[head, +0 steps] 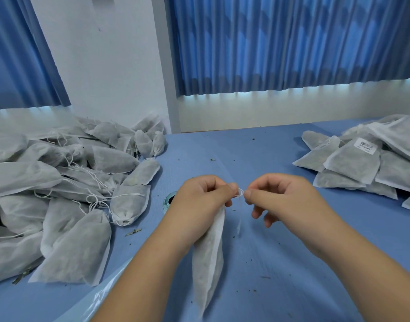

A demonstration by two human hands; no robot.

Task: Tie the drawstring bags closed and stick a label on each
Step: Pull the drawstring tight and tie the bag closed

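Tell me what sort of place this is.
Probably a small packing workroom: a heap of filled drawstring bags on the blue table, a stack of bags showing a barcode label, and the left hand and right hand tying another bag.

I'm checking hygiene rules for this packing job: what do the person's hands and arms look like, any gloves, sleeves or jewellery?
No gloves: the left hand and right hand are bare, with no rings, watch or bracelet in view. The left forearm and right forearm are uncovered down to the picture's edge; no sleeve shows. The visible nails look short and unpainted.
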